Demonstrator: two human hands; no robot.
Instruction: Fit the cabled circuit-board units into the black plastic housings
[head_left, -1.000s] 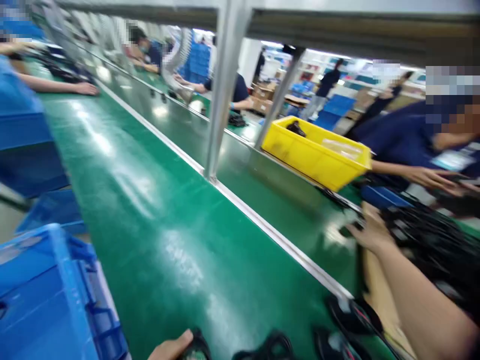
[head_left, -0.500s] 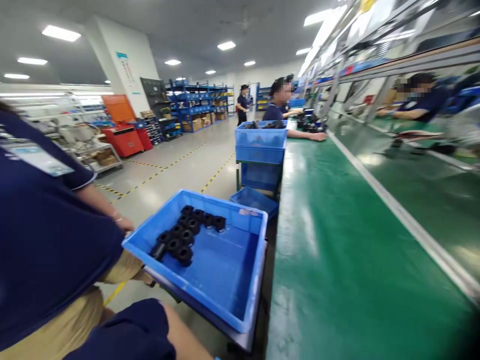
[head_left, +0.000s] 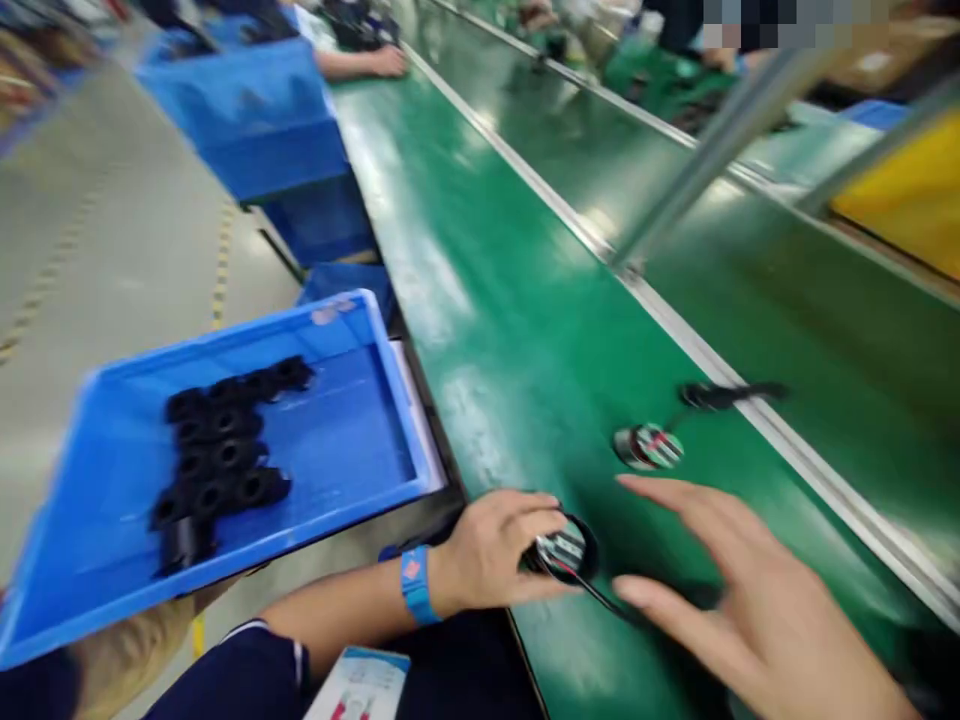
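My left hand, a blue band on its wrist, is closed around a round black part with a circuit board at the green table's near edge. From that part a dark cable runs toward my right hand. Thumb and fingers spread, my right hand hovers beside it with nothing visible in its grasp. Beyond the right fingertips, a second small cylinder with a circuit board end lies on the table, blurred, and its black cable reaches across the metal strip.
To the left stands a blue bin holding several black ring-shaped parts. Stacked blue crates are behind it. The green table stretches away, with a metal post on its strip. A co-worker's hand rests at the far end.
The view has swung down and right toward the table. Both my hands, the held part and the second cylinder have come into view. A person beside the bin has mostly left the view.
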